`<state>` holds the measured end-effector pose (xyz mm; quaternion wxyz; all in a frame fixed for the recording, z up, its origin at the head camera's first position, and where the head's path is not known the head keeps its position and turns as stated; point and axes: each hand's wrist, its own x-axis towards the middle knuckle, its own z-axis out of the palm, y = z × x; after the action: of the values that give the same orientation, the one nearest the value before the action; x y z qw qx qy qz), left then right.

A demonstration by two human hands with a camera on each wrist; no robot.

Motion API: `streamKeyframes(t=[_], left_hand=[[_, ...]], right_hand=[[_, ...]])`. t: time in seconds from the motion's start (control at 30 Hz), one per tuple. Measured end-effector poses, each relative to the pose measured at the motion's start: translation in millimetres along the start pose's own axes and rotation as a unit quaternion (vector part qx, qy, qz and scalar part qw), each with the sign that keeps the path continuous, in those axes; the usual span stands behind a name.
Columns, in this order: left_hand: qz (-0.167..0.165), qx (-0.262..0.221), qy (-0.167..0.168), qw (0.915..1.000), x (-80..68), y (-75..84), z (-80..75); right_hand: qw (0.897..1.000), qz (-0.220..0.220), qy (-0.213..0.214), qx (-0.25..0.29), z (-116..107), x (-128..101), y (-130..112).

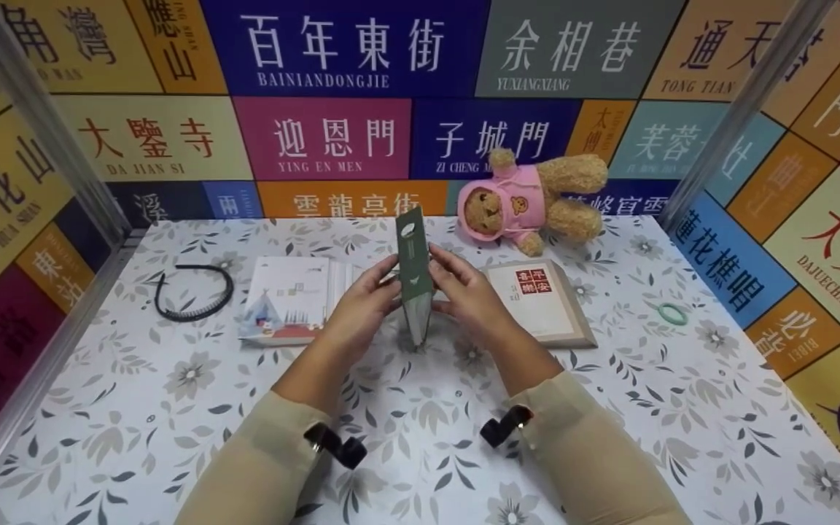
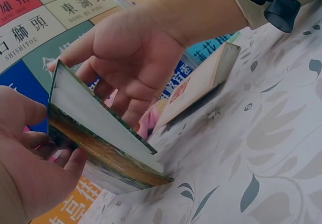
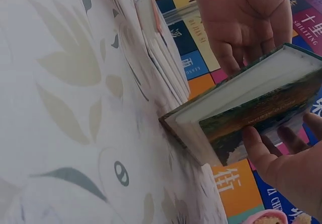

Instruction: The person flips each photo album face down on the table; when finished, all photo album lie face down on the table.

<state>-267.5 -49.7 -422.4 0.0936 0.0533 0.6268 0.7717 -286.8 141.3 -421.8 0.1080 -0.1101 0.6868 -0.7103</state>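
A hardback book (image 1: 414, 266) with a dark green spine stands upright, its lower end close to the tabletop. My left hand (image 1: 370, 300) holds it from the left, thumb near the spine and fingers against the cover. On the other side my right hand (image 1: 472, 293) grips it the same way. In the left wrist view the book's white page edges (image 2: 95, 105) show, and the covers stand slightly apart from the pages. A dark picture panel (image 3: 256, 110) shows on the book in the right wrist view. The fingertips behind the book are partly hidden.
Left of the hands lies a white illustrated book (image 1: 285, 299), with a black headband (image 1: 227, 295) beyond it. A beige book (image 1: 547, 310) with red print lies right. Behind it a pink-hooded teddy bear (image 1: 529, 200) leans by the wall; a green ring (image 1: 673, 314) lies far right.
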Motion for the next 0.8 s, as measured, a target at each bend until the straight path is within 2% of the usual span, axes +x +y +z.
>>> streamKeyframes(t=[0.2, 0.43, 0.57, 0.8], left_hand=[[-0.011, 0.013, 0.001, 0.9999, 4.6, -5.0, -1.1], [-0.068, 0.003, -0.019, 0.9975, 4.3, -11.6, -2.5], [-0.070, 0.015, -0.031, 0.9969, 4.0, -13.8, -2.4], [-0.084, 0.048, -0.028, 0.9950, 3.9, -15.8, -4.6]], right_hand=[[1.000, -0.024, 0.008, 0.005, -5, 2, 3], [0.999, -0.039, 0.017, 0.007, -9, 3, 4], [0.999, -0.044, 0.014, 0.016, -10, 2, 1], [0.999, -0.034, 0.008, 0.028, -20, 3, 1]])
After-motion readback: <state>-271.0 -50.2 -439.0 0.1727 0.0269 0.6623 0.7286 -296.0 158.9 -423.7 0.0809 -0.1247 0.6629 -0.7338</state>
